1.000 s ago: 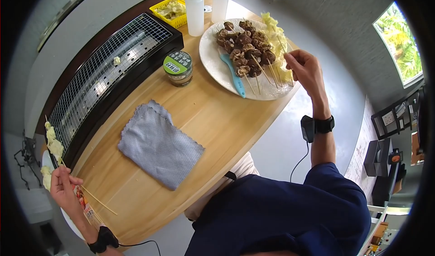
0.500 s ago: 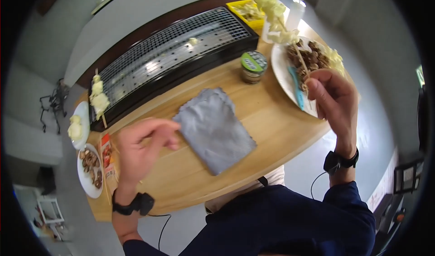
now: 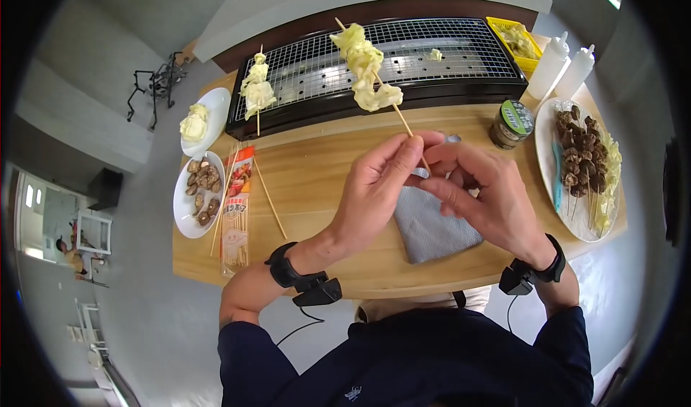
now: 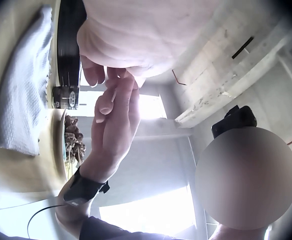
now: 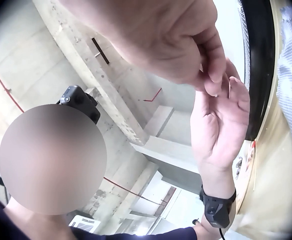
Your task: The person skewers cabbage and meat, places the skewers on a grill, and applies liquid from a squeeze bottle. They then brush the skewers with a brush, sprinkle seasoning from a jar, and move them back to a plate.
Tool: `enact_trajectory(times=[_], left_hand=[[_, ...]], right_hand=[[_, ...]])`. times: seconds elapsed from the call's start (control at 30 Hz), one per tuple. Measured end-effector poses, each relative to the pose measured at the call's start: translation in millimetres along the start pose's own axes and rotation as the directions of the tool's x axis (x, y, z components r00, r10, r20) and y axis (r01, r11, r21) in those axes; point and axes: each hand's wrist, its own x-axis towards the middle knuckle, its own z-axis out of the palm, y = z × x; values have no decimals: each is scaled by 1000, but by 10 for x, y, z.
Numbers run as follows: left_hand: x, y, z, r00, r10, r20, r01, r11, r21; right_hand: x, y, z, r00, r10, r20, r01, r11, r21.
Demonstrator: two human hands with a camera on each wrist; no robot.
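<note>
Both hands meet in front of my chest around one cabbage skewer [image 3: 365, 65], which slants up and to the left over the grill [image 3: 309, 101]. My left hand [image 3: 371, 191] pinches its bare stick between thumb and forefinger. Thumb and fingers of my right hand [image 3: 497, 195] close around the stick's lower end. In the left wrist view the right hand [image 4: 117, 127] shows beyond the left palm; the stick is mostly hidden there. Another cabbage skewer [image 3: 258, 90] lies across the grill's left end. Under the hands is a grey cloth [image 3: 435, 231].
On the left are a plate with cabbage [image 3: 194, 123], a plate of mushroom pieces [image 3: 204, 187], a skewer packet [image 3: 236, 227] and a loose stick [image 3: 270, 200]. On the right stand a jar [image 3: 512, 125], squeeze bottles [image 3: 551, 65], a yellow basket [image 3: 518, 43] and a plate of mushroom skewers [image 3: 579, 162].
My right hand has brought the cabbage skewer from the right-hand plate to the middle. My left hand has let go of the skewer on the grill and taken hold of this stick.
</note>
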Motion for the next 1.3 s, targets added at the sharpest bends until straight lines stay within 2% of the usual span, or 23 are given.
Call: enact_trajectory(times=[0.07,0.13,0.23,0.3,0.37,0.4,0.47,0.6,0.63,0.8,0.9,1.13,1.2,1.27,1.3], left_hand=[[7,45,-101,999,8,-43,-8,1000,-1],[43,146,-306,988,-32,-152,47,994,100],[90,239,-736,973,-31,-229,79,976,203],[101,259,-1037,967,-38,-251,107,958,268],[90,247,-1283,936,-88,-340,201,928,314],[69,226,-1392,940,-101,-327,210,924,319],[77,176,-1589,905,-86,-417,266,879,396],[77,71,-1845,885,-94,-456,302,861,409],[84,63,-1854,881,-101,-463,308,865,396],[124,62,-1840,892,-141,-429,328,855,402],[123,51,-1880,870,-154,-468,357,852,384],[86,83,-1932,846,-153,-510,382,843,380],[84,104,-1887,824,-169,-540,416,827,377],[86,88,-1866,773,-164,-612,462,808,367],[75,77,-1884,765,-165,-622,475,798,372]], right_hand=[[-54,115,12,977,-207,44,211,968,-139],[-152,88,-122,979,-174,103,188,972,-139],[-358,98,-385,996,-84,-2,83,982,-171],[-541,128,-600,991,-15,-132,-11,981,-195],[-720,226,-846,965,56,-255,-99,982,-159],[-828,298,-974,946,88,-313,-134,982,-129],[-1030,430,-1194,886,122,-447,-180,980,-89],[-1432,671,-1579,737,143,-660,-321,934,-155],[-1543,765,-1676,722,121,-681,-330,925,-186],[-1776,859,-1818,645,148,-750,-423,886,-190],[-1814,908,-1851,673,164,-721,-404,898,-172],[-1794,1027,-1860,674,171,-718,-413,894,-175],[-1792,1058,-1856,677,175,-715,-401,902,-160],[-1773,1059,-1823,673,160,-722,-383,911,-155],[-1766,1020,-1798,647,162,-745,-413,896,-163]])
